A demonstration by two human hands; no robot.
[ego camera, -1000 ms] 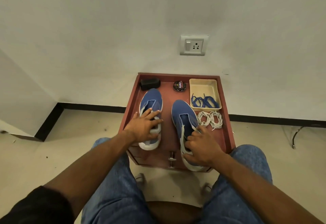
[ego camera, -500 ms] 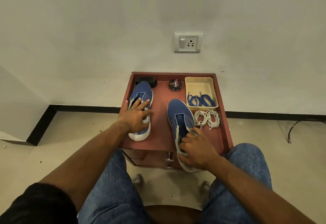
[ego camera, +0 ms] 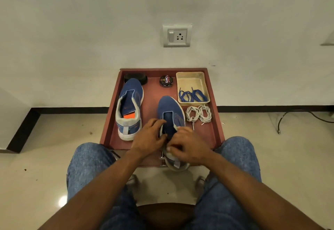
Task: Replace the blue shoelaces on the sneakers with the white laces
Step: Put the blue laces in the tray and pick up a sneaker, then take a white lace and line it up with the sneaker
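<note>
Two blue sneakers without laces stand on a red-brown cabinet top (ego camera: 151, 103). The left sneaker (ego camera: 130, 106) stands free at the left, toe to the wall. The right sneaker (ego camera: 170, 114) overhangs the front edge with its heel. My left hand (ego camera: 150, 137) grips its left collar side. My right hand (ego camera: 186, 148) grips its right collar and heel. Two coiled white laces (ego camera: 198, 114) lie right of that shoe. The blue laces (ego camera: 192, 96) lie in a beige tray (ego camera: 191, 77) at the back right.
A round shoe-polish tin (ego camera: 166, 80) and a black brush (ego camera: 136, 77) sit at the back of the cabinet top. A wall socket (ego camera: 176, 35) is above. My knees in jeans flank the cabinet front. A black cable (ego camera: 296, 115) lies on the floor at right.
My left hand has let go of the left sneaker and moved right onto the right sneaker. My right hand stays on that shoe's heel. The left sneaker now stands farther back.
</note>
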